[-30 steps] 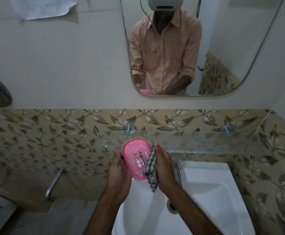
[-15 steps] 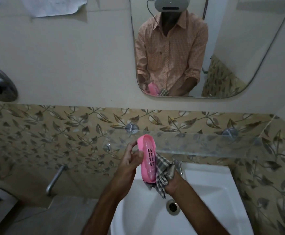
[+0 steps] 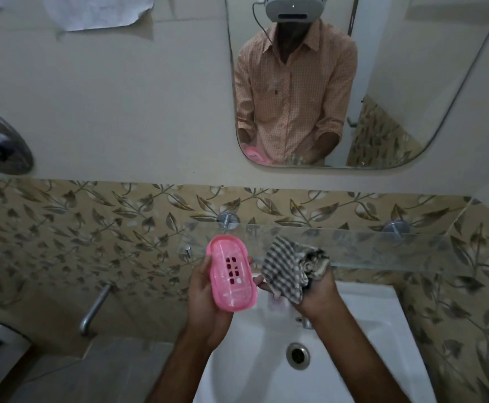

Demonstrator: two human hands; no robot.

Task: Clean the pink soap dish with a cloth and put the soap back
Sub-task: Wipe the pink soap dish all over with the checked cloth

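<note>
Two risks: left hand (image 3: 208, 289) only cradles the pink soap dish (image 3: 231, 277) (fingers curled at its edges), so a hard wipe from the cloth (image 3: 291, 270) bunched in the right hand (image 3: 314, 292) could drop it into the sink (image 3: 368, 344), and the residue looks unfinished.

Glass shelf (image 3: 382, 248) spans 12 to 2 o'clock, just beyond both hands; its bare top is open. Left hand (image 3: 205, 298) with dish (image 3: 231, 274) and right hand (image 3: 316, 292) with cloth (image 3: 286, 269) hang over the basin (image 3: 362, 344). Small gap between them. Basin bowl open at 6 o'clock. Tap (image 3: 305, 322) under right wrist. Wall pipe (image 3: 95, 309) at 9 o'clock, well apart.
</note>
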